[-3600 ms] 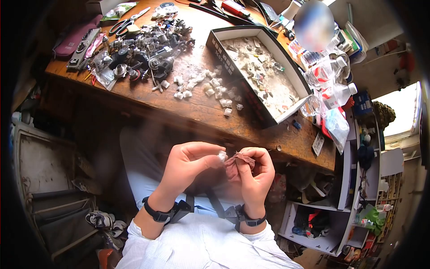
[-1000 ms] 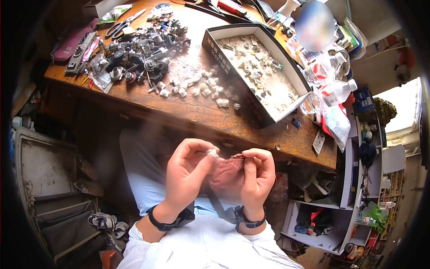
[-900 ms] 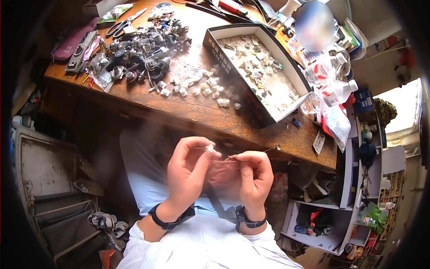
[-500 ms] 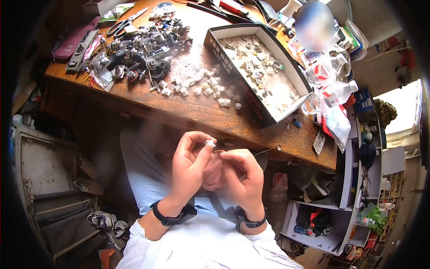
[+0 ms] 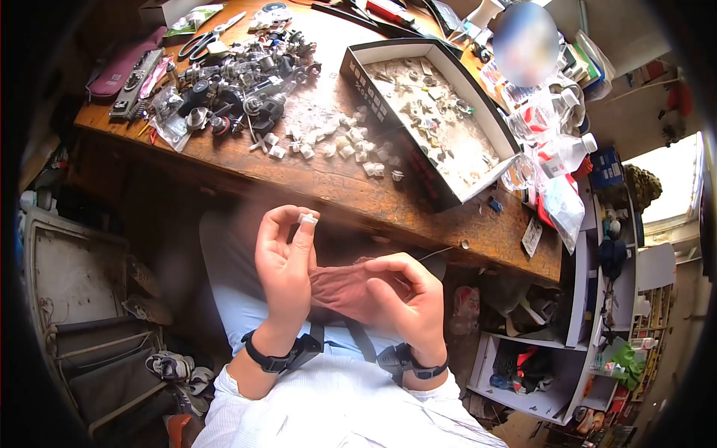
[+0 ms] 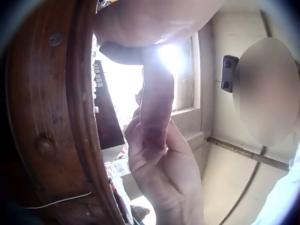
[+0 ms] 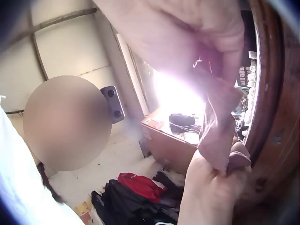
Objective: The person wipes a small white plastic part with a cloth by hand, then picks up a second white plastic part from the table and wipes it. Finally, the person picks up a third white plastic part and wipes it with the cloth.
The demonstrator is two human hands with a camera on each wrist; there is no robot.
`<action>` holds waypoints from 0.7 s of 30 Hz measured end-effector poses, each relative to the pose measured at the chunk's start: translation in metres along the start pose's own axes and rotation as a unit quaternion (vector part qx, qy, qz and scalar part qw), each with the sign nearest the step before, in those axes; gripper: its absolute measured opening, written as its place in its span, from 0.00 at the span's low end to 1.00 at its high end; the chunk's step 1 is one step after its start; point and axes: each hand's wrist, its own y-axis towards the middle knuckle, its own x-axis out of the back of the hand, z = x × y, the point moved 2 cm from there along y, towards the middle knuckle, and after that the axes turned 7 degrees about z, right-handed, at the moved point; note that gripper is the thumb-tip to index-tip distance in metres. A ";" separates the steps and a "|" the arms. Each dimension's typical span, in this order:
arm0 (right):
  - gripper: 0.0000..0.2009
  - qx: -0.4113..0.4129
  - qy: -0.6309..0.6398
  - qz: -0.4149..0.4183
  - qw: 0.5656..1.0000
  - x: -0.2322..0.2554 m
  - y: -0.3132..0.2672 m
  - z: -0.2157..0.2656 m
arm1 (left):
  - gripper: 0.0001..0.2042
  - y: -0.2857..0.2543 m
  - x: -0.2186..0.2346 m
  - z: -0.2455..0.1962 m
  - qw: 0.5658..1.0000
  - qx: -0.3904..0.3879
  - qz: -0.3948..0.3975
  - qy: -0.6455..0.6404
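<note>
Left hand (image 5: 285, 261) pinches white piece (image 5: 308, 219) between thumb and forefinger; right hand (image 5: 411, 302), fingers bent, grips cloth (image 5: 340, 290) spanning between the hands. Cloth probably light, soft, not slippery; best held by its edges. Appearance: dusky pink, thin, creased. Piece small, likely stiff.

This looks like a small, crowded workshop corner, perhaps inside a home. A scuffed brown wooden surface (image 5: 314, 175) carries a tangled heap of dark and clear mechanical parts (image 5: 258, 86) at left, black-handled scissors (image 5: 198, 48), scattered small white plastic pieces (image 5: 347, 144) and a black-sided open cardboard box (image 5: 388, 116) of loose bits. Homely clutter surrounds it: clear plastic bottles (image 5: 564, 155) and white shelving (image 5: 530, 405) at right, worn shoes (image 5: 170, 366) near left, and piled dark and red clothes (image 7: 140, 192).
</note>
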 end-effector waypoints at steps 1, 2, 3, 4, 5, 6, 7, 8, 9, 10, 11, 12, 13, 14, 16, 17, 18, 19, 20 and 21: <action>0.09 0.000 0.000 0.000 1.000 0.000 0.000 -0.001 | 0.06 0.000 0.000 -0.001 1.000 -0.015 -0.010 0.004; 0.09 0.006 -0.044 0.007 0.999 0.001 0.000 -0.003 | 0.06 0.000 0.001 -0.001 1.000 -0.014 -0.010 0.004; 0.09 0.011 -0.089 0.014 0.996 0.002 0.000 -0.004 | 0.06 0.001 0.002 -0.001 0.999 -0.034 -0.015 0.009; 0.09 0.011 -0.089 0.013 0.996 0.003 0.001 -0.004 | 0.06 0.002 0.003 -0.002 0.998 -0.053 -0.021 0.013; 0.09 0.020 -0.100 0.028 0.994 0.004 0.001 -0.005 | 0.06 0.002 0.004 -0.003 0.998 -0.053 -0.021 0.013; 0.08 0.030 -0.110 0.043 0.993 0.004 0.001 -0.005 | 0.06 0.003 0.005 -0.006 0.999 -0.048 -0.017 0.013; 0.08 0.030 -0.110 0.043 0.993 0.005 -0.001 -0.002 | 0.06 0.004 0.007 -0.007 0.999 -0.042 -0.014 0.013; 0.08 0.011 0.008 0.071 0.997 0.004 -0.004 0.001 | 0.06 0.005 0.010 -0.008 0.999 -0.036 -0.013 0.017; 0.08 -0.008 0.126 0.099 0.987 0.005 -0.007 0.003 | 0.06 0.008 0.014 -0.006 0.999 -0.036 -0.014 0.017; 0.08 0.017 0.173 0.111 0.978 0.008 -0.008 0.003 | 0.06 0.010 0.018 -0.004 0.999 -0.033 -0.010 0.028; 0.08 0.045 0.215 0.107 0.970 0.011 -0.009 0.000 | 0.06 0.010 0.020 -0.003 0.999 -0.028 -0.005 0.039; 0.09 0.056 0.183 0.093 0.977 0.012 -0.009 0.003 | 0.06 0.010 0.020 -0.003 0.999 -0.028 -0.006 0.039; 0.09 0.067 0.149 0.079 0.983 0.013 -0.007 0.007 | 0.06 0.009 0.019 -0.006 0.995 -0.064 -0.019 0.070; 0.10 0.032 0.113 0.058 0.991 0.011 -0.007 0.011 | 0.06 0.007 0.017 -0.009 0.990 -0.098 -0.032 0.101; 0.11 0.003 0.041 0.044 0.998 0.005 -0.003 0.007 | 0.07 -0.002 0.005 -0.012 0.982 -0.158 -0.015 0.103; 0.11 0.002 0.041 0.046 0.998 0.003 -0.002 0.005 | 0.07 -0.007 0.001 -0.013 0.974 -0.194 -0.004 0.117; 0.10 -0.013 0.043 0.051 0.998 0.000 -0.002 0.003 | 0.07 -0.010 -0.003 -0.013 0.966 -0.214 0.031 0.142; 0.10 -0.028 0.045 0.056 0.997 -0.002 -0.002 0.000 | 0.07 -0.013 -0.006 -0.011 0.961 -0.227 0.056 0.149; 0.11 -0.031 0.058 0.059 0.996 -0.004 -0.003 -0.004 | 0.08 -0.015 -0.008 -0.009 0.954 -0.238 0.069 0.166; 0.11 -0.031 0.059 0.061 0.996 -0.005 -0.002 -0.002 | 0.08 -0.017 -0.010 -0.007 0.947 -0.249 0.083 0.183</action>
